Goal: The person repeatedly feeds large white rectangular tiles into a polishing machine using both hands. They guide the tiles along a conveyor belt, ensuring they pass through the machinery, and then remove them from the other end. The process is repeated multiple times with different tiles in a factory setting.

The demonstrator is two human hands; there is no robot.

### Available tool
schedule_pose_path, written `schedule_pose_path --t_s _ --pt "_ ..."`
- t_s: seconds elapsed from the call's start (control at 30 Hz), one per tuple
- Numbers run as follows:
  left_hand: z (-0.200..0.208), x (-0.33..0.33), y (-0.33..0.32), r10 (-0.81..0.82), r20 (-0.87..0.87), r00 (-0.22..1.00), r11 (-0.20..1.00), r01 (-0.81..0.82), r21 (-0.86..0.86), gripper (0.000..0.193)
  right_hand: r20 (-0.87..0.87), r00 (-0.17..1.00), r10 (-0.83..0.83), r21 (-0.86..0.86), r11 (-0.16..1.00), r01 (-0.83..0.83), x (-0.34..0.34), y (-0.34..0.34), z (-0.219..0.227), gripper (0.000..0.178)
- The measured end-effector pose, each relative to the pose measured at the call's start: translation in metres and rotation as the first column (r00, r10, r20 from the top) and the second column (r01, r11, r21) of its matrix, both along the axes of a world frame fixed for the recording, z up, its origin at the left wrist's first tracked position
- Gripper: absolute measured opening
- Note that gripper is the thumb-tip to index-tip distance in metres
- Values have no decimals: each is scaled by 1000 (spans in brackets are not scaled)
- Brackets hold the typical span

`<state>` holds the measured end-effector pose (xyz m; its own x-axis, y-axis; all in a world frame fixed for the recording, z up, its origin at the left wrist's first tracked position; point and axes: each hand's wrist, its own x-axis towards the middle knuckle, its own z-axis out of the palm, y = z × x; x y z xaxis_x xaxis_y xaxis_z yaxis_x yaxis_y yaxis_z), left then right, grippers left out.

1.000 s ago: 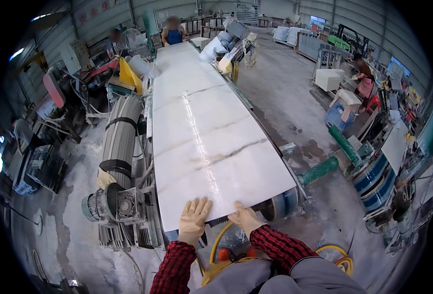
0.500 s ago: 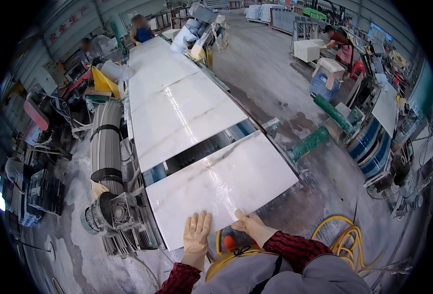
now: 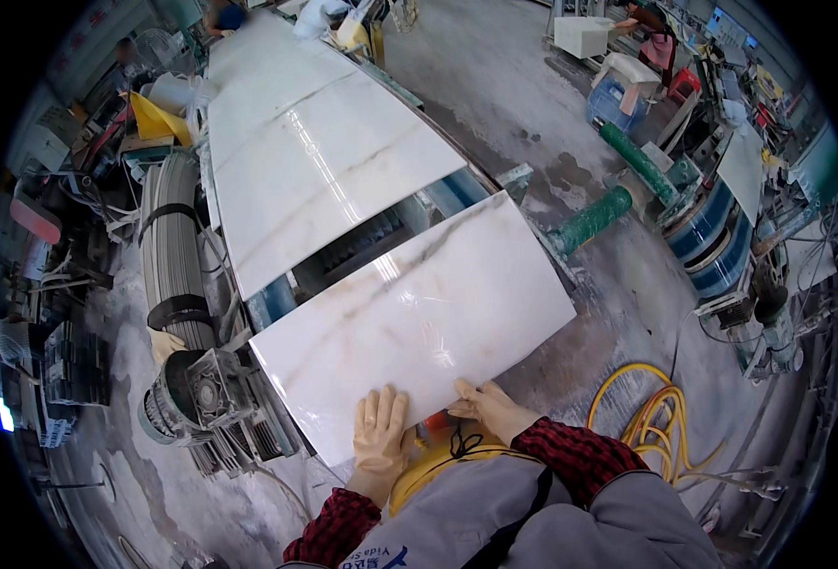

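Observation:
A polished white marble-look slab (image 3: 419,308) with faint brown veins lies on a roller conveyor in front of me. My left hand (image 3: 379,431), in a cream rubber glove, rests flat on its near edge with the fingers extended. My right hand (image 3: 495,410), gloved the same, grips the near edge farther right; the fingers below the edge are partly hidden. Beyond a dark gap that shows the conveyor frame (image 3: 362,245), a larger veined slab (image 3: 315,161) stretches away.
Left of the conveyor stand a motor (image 3: 191,398) and a strapped bundle of grey strips (image 3: 174,247). A green roller (image 3: 590,223) juts out on the right, with a coiled yellow hose (image 3: 661,408) nearer me. A co-worker (image 3: 651,33) handles a white block (image 3: 582,36) at far right.
My view has tipped downward. The gap between the two slabs looks slightly wider, the near slab having come a little toward me. Both hands stay at its near edge.

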<state>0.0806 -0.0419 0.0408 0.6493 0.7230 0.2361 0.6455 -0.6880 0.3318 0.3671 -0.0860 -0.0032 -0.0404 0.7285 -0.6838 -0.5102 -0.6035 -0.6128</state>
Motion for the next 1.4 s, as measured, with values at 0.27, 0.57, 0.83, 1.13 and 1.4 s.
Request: schedule_pose_path --t_s 0.27,0.57,0.83,1.13,1.4 --pt "12 -5 18 6 30 1000 981 0 -192 88 -5 1000 -12 -62 998 12 3 2 -6 70" --pt "41 -2 232 77 42 996 962 -85 260 72 59 997 -50 10 999 50 0 -5 -33 47" --pt "14 13 311 215 -102 971 869 -238 -434 58 45 999 27 65 997 -30 -1 -13 -69 58" --pt "68 -1 249 207 84 975 876 -147 -460 52 -140 986 -86 20 996 90 -5 -10 -27 72" --pt "192 54 191 275 131 952 887 -199 -417 47 -1 997 -78 191 979 77 60 -17 -5 53"
